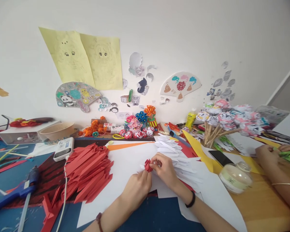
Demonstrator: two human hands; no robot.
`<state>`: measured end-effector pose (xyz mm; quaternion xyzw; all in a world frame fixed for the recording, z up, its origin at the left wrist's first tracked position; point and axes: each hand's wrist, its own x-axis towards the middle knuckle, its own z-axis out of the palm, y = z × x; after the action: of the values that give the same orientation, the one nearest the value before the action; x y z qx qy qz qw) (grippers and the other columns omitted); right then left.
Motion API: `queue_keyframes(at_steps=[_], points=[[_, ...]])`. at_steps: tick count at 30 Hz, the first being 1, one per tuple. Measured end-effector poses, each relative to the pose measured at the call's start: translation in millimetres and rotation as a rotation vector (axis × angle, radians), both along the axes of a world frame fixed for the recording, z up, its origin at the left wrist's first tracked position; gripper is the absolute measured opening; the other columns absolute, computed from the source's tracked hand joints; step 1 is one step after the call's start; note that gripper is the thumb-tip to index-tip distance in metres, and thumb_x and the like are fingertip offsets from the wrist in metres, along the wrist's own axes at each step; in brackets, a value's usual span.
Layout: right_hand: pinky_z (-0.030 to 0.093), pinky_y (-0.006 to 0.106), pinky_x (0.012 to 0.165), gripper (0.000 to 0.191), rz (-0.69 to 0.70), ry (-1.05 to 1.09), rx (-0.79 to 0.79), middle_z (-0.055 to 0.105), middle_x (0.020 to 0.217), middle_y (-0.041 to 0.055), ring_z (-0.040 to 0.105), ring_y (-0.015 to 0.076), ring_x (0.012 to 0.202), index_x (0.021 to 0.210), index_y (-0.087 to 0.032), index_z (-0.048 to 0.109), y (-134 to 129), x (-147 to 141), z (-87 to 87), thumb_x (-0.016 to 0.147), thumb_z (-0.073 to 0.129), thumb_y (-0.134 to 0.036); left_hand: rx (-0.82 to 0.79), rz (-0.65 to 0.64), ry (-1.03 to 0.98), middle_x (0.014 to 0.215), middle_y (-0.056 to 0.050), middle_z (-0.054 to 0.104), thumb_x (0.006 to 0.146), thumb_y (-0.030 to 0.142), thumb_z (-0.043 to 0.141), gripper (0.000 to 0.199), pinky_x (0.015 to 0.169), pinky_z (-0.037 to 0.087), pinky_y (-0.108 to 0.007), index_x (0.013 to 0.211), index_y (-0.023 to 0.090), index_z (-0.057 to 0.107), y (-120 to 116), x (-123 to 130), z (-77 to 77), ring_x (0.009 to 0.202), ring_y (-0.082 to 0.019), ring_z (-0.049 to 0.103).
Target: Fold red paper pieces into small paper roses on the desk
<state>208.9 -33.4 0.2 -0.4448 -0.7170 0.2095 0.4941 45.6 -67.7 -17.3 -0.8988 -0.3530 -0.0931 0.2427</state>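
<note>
Between my two hands is a small red paper flower (148, 165), with a bit of white showing at its left side. My left hand (138, 185) is closed on its lower part. From the right, my right hand (164, 167) pinches the flower's edge between thumb and fingers. Both hands are over large white paper sheets (128, 161). A thick pile of folded red paper strips (89, 170) lies to the left, and a pile of white paper strips (181, 161) spreads out to the right.
At left lie a blue glue gun (26, 187) and a white power bank (64, 149) with a cable. Finished red-and-white flowers (137, 133) line the back. To the right are a phone (221, 158), a jar (235, 177), a paper-flower bunch (224, 119) and another person's hands (270, 156) holding green paper.
</note>
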Motion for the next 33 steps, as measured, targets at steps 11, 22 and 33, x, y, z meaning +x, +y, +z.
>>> queue_keyframes(at_steps=[11,22,33], points=[[0.035,0.024,0.06,0.01,0.034,0.005,0.019,0.053,0.067,-0.0017,0.047,0.0131,0.062,0.07,-0.018,0.063,5,6,2.0,0.079,0.065,-0.016,0.089,-0.078,-0.203,0.065,0.0,0.055,0.095,0.02,0.048,0.02,0.048,0.039,-0.028,0.074,0.019,0.048,1,-3,9.6,0.056,-0.018,0.057],[0.041,0.025,0.064,0.016,0.149,0.001,0.036,0.056,0.072,0.0005,0.052,0.0142,0.068,0.072,-0.018,0.062,10,14,8.9,0.087,0.061,-0.024,-0.111,0.183,-0.353,0.09,-0.003,0.061,0.094,0.025,0.049,0.009,0.071,0.042,-0.034,0.096,0.021,0.058,12,-21,28.7,0.086,-0.022,0.055],[0.043,0.023,0.057,0.017,0.072,0.061,-0.026,0.068,0.072,0.0014,0.058,0.0129,0.061,0.078,-0.017,0.067,6,6,3.5,0.086,0.066,-0.033,0.181,0.125,-0.371,0.07,-0.003,0.059,0.096,0.036,0.048,0.026,0.06,0.037,-0.033,0.078,0.019,0.057,-1,-9,31.0,0.067,-0.02,0.056]])
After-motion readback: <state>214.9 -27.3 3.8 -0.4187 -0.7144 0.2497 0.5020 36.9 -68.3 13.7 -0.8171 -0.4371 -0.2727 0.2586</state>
